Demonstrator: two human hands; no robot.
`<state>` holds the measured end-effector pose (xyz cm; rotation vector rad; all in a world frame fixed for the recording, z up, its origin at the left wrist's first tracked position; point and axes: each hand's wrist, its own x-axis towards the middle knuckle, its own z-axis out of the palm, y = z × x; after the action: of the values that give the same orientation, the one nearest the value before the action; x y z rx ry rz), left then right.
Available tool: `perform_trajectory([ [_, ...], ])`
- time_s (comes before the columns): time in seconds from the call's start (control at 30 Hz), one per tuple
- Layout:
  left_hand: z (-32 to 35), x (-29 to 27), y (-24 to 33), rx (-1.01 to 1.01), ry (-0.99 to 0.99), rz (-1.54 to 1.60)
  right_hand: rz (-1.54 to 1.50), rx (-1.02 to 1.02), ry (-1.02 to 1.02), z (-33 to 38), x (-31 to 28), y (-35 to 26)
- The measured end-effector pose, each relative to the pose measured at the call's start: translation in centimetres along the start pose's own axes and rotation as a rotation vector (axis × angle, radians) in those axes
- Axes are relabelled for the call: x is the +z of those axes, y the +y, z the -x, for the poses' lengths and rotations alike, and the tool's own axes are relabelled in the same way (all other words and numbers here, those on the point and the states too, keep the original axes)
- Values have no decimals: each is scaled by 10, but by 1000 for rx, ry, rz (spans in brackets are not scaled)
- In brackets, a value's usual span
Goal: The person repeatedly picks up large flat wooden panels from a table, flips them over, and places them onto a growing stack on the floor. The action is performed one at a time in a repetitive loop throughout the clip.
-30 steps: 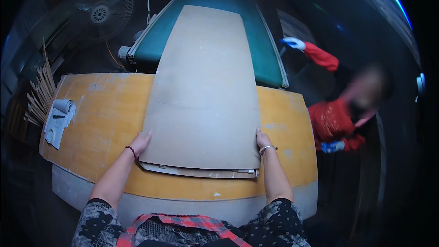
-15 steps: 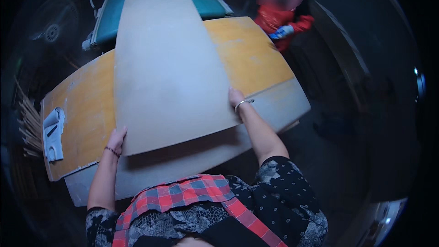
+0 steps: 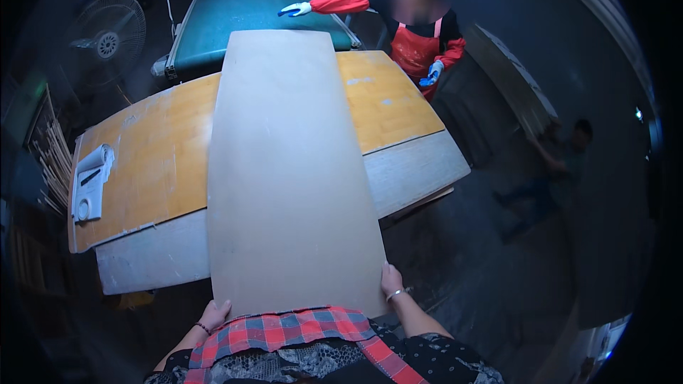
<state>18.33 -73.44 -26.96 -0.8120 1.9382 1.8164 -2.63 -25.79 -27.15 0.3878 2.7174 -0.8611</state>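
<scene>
A long pale wooden board (image 3: 292, 171) reaches from my waist out across the table to the near end of a green conveyor belt. My left hand (image 3: 215, 313) grips the board's left edge at its near corner, thumb on top and fingers hidden beneath. On the opposite edge, my right hand (image 3: 390, 280) holds the near right part in the same way. Under the board lies a yellow-brown panel (image 3: 156, 163), with a greyish board (image 3: 416, 173) showing beneath its near edge.
The green conveyor belt (image 3: 249, 0) runs away at the back. Beside it a co-worker in a red apron (image 3: 416, 50) stretches out a gloved hand (image 3: 295, 9). A notepad with a pen (image 3: 91, 178), a tape roll (image 3: 84, 209), wood strips (image 3: 55, 156) and a fan (image 3: 108, 44) are at left; another person (image 3: 548, 178) is at right.
Both my hands have drawn the board back toward my body, and its far end now lies nearer. My view has tilted up, showing more of the conveyor and the person at right.
</scene>
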Motion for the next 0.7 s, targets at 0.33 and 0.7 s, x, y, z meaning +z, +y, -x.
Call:
perform_trajectory([
  [0.33,77,120,-53,6,-127,-37,-75,43,69,65,-62,151],
  [0.7,43,153,48,-201,-291,364,-566,241,-48,96,-108,215],
])
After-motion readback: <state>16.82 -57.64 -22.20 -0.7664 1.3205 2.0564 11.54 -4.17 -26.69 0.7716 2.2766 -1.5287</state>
